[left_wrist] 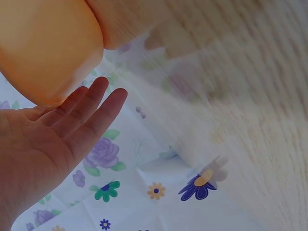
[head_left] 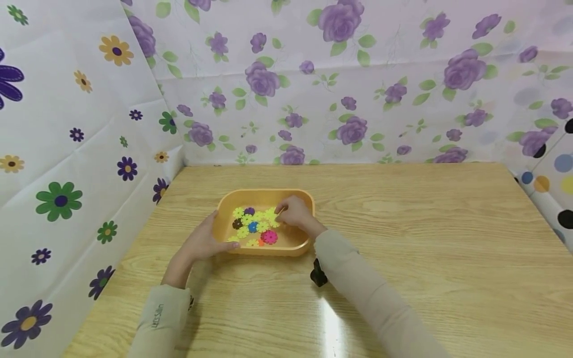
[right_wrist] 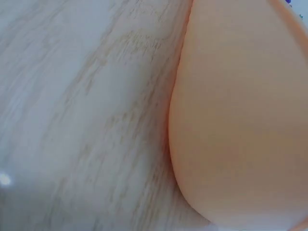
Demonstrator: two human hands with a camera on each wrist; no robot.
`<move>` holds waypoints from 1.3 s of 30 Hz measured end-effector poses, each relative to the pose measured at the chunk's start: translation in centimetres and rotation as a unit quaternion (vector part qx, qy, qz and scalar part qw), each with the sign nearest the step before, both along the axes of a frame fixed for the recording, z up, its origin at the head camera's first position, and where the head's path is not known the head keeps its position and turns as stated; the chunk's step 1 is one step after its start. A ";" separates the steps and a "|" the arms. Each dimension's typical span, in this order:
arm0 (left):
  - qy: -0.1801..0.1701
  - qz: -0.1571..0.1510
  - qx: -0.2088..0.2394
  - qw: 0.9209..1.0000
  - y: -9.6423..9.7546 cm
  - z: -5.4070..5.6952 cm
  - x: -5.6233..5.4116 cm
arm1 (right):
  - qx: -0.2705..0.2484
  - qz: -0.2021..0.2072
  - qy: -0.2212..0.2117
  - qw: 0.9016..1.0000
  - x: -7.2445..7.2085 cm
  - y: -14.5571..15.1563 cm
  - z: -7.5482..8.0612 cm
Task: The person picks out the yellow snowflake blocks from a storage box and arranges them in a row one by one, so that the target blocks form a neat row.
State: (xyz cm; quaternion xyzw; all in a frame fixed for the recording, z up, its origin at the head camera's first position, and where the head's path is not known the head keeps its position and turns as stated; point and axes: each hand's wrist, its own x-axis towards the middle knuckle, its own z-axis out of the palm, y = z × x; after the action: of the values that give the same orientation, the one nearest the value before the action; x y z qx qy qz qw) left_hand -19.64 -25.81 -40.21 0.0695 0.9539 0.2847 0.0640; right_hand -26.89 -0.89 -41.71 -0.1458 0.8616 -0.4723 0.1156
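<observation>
A yellow-orange plastic basket (head_left: 268, 251) sits on the table. Inside lie flower-shaped plastic discs: several yellow discs (head_left: 246, 219), a pink disc (head_left: 269, 237), a blue disc (head_left: 253, 227), and a few purple, brown and orange ones. My left hand (head_left: 203, 240) rests against the basket's left end, thumb over the near rim. Its fingers (left_wrist: 89, 115) are nearly straight beside the outer wall in the left wrist view. My right hand (head_left: 296, 214) reaches in at the right, bent fingertips at the yellow discs; whether it pinches one is too small to tell. The right wrist view shows only the basket's outside (right_wrist: 240, 120) and tabletop.
The wooden table (head_left: 403, 248) extends to the right and in front of the basket. Flower-printed sheets (head_left: 304, 89) stand behind and at the left. A black object (head_left: 318, 273) is by the right sleeve cuff.
</observation>
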 end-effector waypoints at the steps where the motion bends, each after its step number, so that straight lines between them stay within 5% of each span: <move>1: -0.001 0.000 -0.002 1.000 0.0 0.0 0.0 | -0.005 0.002 0.001 1.000 0.1 0.1 0.1; 17: -0.002 0.002 0.001 1.000 0.0 0.1 0.3 | -0.095 -0.008 -0.024 0.995 1.1 2.6 2.4; 39: 0.005 -0.003 0.022 1.000 0.0 0.0 0.1 | -0.134 -0.038 -0.044 0.989 0.5 7.3 2.6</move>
State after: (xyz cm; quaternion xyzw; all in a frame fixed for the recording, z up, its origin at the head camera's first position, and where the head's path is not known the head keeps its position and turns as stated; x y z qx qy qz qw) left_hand -19.50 -25.77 -40.25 0.0752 0.9476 0.3048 0.0585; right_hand -26.42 6.43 -39.16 -0.1057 0.7895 -0.5936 0.1147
